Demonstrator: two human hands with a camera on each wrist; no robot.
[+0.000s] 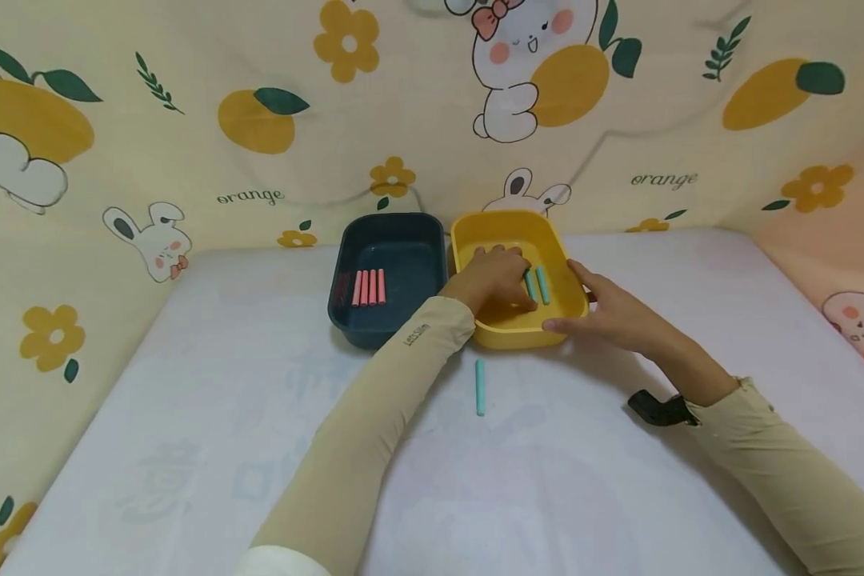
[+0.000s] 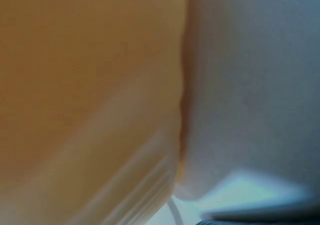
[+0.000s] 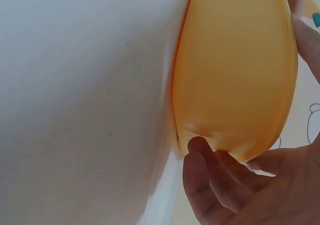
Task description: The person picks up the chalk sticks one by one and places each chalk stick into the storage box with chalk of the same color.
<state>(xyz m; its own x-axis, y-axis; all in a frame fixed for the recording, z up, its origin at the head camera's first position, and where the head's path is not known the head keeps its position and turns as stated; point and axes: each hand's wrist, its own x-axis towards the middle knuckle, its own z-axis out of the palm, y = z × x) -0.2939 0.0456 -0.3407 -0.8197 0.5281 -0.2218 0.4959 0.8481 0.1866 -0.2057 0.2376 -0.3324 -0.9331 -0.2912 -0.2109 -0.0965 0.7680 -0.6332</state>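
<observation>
My left hand point(image 1: 495, 276) reaches down into the yellow tray point(image 1: 507, 338), its fingers bent over the tray's inside. Whether it pinches anything there is hidden. Beside its thumb, two teal chalk sticks point(image 1: 543, 285) lie in the tray. My right hand point(image 1: 605, 314) grips the tray's right front corner from outside, thumb at the front and fingers along the right side. In the right wrist view, its curled fingers point(image 3: 197, 172) touch the tray's yellow wall point(image 3: 232, 75). Another teal chalk stick point(image 1: 480, 388) lies on the table in front of the tray.
Left of the yellow tray, almost against it, stands a dark blue tray point(image 1: 363, 339) with several pink chalk sticks point(image 1: 364, 288) in it. Both stand on a white-covered table point(image 1: 187, 416), near a patterned cloth backdrop point(image 1: 418, 104). The left wrist view is mostly blurred yellow and grey.
</observation>
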